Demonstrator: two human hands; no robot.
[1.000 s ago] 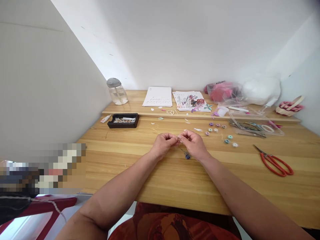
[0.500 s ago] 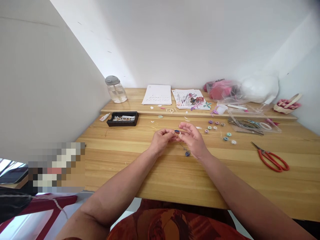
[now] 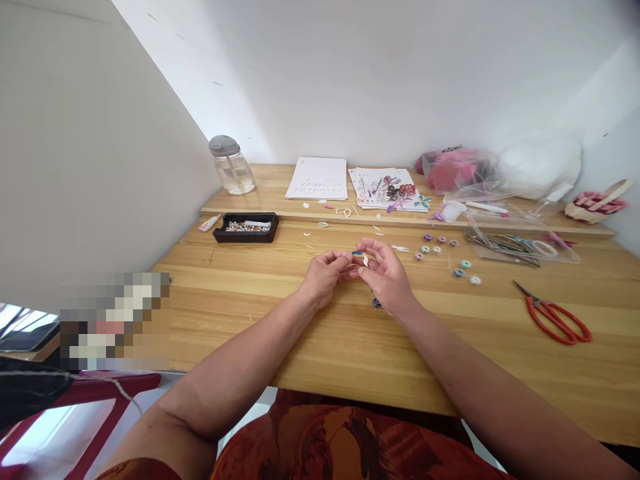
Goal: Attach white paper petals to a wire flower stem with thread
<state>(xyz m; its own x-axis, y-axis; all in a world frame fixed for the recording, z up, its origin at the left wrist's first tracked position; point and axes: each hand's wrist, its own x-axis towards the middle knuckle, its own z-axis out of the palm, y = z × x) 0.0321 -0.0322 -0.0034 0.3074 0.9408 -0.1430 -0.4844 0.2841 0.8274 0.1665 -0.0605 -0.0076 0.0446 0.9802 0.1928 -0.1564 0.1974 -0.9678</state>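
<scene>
Two arms (image 3: 253,347) fwd, L hand (image 3: 324,275) pinching blue-white pc (image 3: 366,260), R hand (image 3: 389,275) curled, loosely gripping its white end.

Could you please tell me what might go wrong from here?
1. The small blue-and-white piece is held only at the fingertips of the left hand, so it might slip or bend.
2. The dark blue spool lies right beside the right hand, which could knock it and perhaps set it rolling.
3. The red-handled scissors lie uncovered to the right; a wide sweep of that arm might catch them.
</scene>
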